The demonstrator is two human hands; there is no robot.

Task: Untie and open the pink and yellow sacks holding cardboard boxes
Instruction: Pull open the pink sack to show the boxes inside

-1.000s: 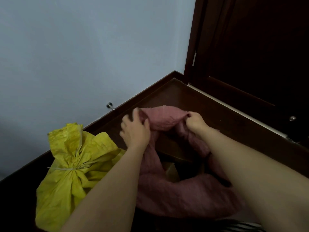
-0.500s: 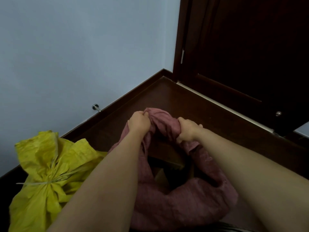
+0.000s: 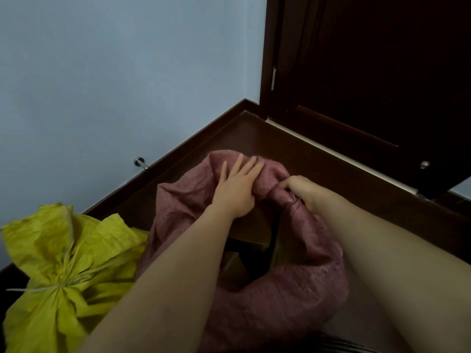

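Pink sack (image 3: pixel 280 296), yellow sack (image 3: pixel 63 271)

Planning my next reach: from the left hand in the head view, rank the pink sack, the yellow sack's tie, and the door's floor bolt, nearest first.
From the left hand:
1. Pink sack, directly under its fingers.
2. Yellow sack's tie, lower left.
3. Door's floor bolt, far right at the door's base.

The yellow sack (image 3: pixel 63 271) runs off the left and bottom edges, so its lower body is unseen. Inside the pink sack (image 3: pixel 280 296), the cardboard boxes (image 3: pixel 237 266) show only as dim brown edges in shadow, partly covered by the left forearm. The right hand (image 3: pixel 303 192) buries its fingertips in bunched fabric. A striped item (image 3: pixel 339 349) is cut by the bottom edge.
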